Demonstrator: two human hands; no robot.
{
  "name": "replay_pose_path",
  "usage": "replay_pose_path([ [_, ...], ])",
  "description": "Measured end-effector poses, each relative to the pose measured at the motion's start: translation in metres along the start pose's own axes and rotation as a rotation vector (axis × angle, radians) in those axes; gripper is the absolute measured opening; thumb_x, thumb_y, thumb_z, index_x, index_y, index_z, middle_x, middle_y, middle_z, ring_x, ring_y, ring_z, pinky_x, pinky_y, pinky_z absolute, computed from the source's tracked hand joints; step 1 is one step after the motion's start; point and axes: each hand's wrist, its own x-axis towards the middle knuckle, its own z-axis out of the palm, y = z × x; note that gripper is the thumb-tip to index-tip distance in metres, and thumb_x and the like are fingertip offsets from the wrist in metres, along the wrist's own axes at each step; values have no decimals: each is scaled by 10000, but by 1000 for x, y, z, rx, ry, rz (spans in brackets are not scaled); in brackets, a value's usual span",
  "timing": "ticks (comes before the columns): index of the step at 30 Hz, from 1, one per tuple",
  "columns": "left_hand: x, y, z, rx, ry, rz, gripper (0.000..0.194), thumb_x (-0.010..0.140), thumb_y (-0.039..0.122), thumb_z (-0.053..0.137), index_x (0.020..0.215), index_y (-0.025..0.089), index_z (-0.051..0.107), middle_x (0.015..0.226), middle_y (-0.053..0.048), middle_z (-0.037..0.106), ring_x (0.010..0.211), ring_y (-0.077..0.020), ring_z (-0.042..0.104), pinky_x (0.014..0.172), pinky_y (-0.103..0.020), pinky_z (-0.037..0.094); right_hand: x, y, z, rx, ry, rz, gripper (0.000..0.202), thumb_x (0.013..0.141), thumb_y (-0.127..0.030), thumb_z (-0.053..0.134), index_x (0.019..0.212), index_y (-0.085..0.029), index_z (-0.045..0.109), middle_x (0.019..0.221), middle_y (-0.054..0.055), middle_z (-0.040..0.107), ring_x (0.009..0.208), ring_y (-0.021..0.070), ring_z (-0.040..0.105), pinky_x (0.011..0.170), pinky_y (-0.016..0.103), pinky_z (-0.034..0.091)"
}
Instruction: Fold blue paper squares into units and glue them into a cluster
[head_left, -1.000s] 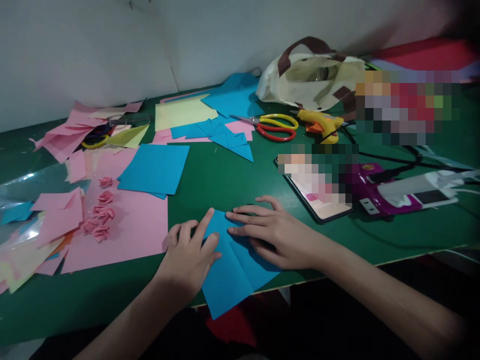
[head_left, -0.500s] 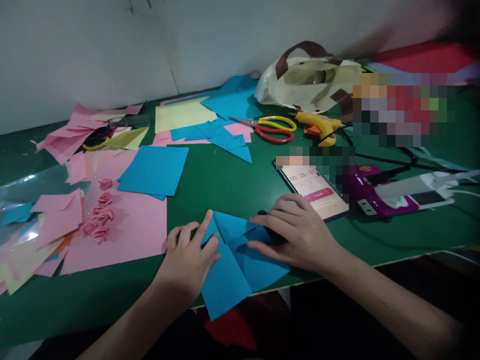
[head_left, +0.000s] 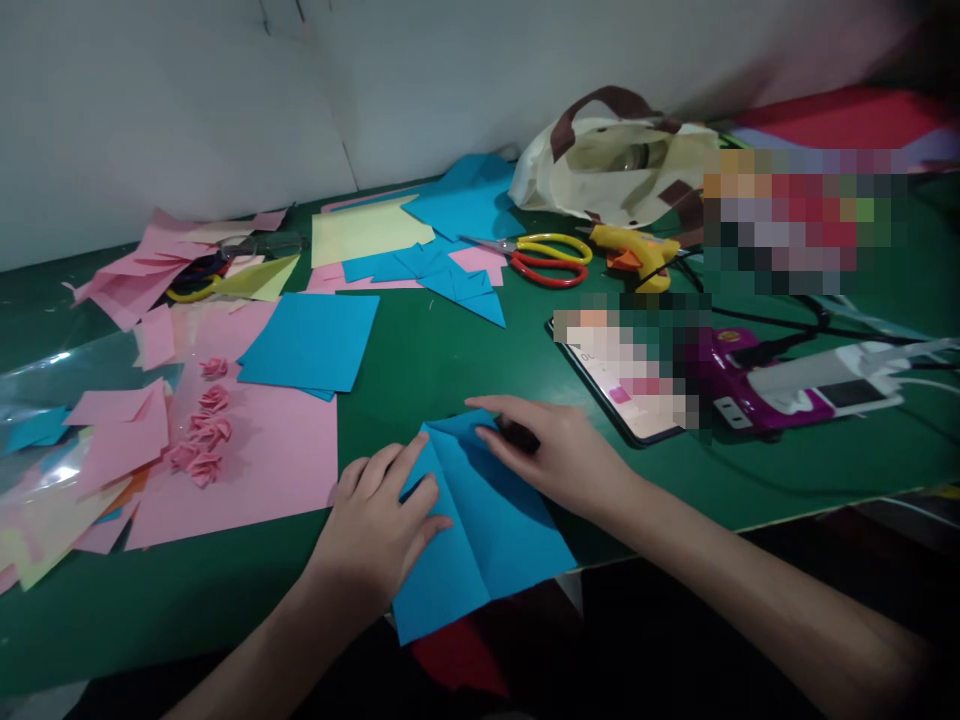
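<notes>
A creased sheet of blue paper [head_left: 517, 530] lies at the table's front edge, its lower part jutting past it. A fold line runs down its middle. My left hand [head_left: 382, 520] rests on the sheet's left side with fingers stretched out, the index fingertip at the upper left corner. At the top edge, my right hand [head_left: 555, 450] pinches the paper, thumb on the near face and index finger behind. The right hand's other fingers are curled and partly in shadow.
Pink paper roses [head_left: 210, 430] lie on a pink sheet [head_left: 277, 470] near blue squares [head_left: 311, 340]. Behind are scissors [head_left: 551, 260], a yellow glue gun [head_left: 637, 250] and a cloth bag [head_left: 600, 160]. A phone [head_left: 630, 400] and a purple power strip [head_left: 750, 380] with cables lie right.
My right hand has moved left and slightly up along the paper's top edge. The paper's right part, folded before, now shows as a smoother face. My left hand has hardly moved.
</notes>
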Motion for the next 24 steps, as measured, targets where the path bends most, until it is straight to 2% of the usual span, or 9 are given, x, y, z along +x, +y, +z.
replay_pose_path([
  [3,0,-2,2,29,-22,-9,243,890,370,489,919,178,637,1310,-110,531,1059,-280,509,807,-407,401,3,-1,1,15,-7,51,226,858,-264,524,1048,-198,629,878,38,687,734,153,630,620,247,490],
  [6,-2,-1,1,42,-43,-45,291,907,368,454,1047,174,620,1329,-93,516,1070,-275,504,843,-415,381,4,3,4,24,0,8,191,853,-222,536,1003,-182,648,853,44,665,763,151,612,667,252,490],
  [9,-4,-1,-1,29,-44,-41,378,923,343,412,1238,168,527,1340,-100,503,1049,-272,509,822,-409,388,4,9,7,3,20,-118,217,881,-192,496,1030,-155,650,836,61,637,779,148,592,692,259,489],
  [14,-2,-2,-1,30,25,44,393,938,299,352,1225,102,533,1328,-147,505,986,-275,533,752,-393,431,3,15,5,-184,-22,-397,307,936,-178,380,1099,-109,631,829,93,622,765,163,559,670,293,486],
  [17,0,-3,4,31,81,85,411,951,321,325,1162,64,566,1263,-173,553,954,-271,554,737,-385,457,3,15,1,-282,-52,-496,323,952,-204,356,1114,-104,616,932,108,652,829,179,570,711,323,494],
  [21,4,-2,10,40,119,114,444,954,345,316,1104,22,581,1215,-203,577,947,-271,573,752,-382,481,4,15,-3,-305,-102,-591,321,956,-163,342,1151,-95,588,1165,108,621,1036,189,559,846,336,484],
  [24,5,0,11,56,120,114,447,953,354,321,1097,16,576,1227,-210,567,978,-272,570,777,-380,486,4,15,-4,-289,-123,-631,314,946,-127,356,1149,-49,582,1184,111,617,1083,196,551,893,334,474],
])
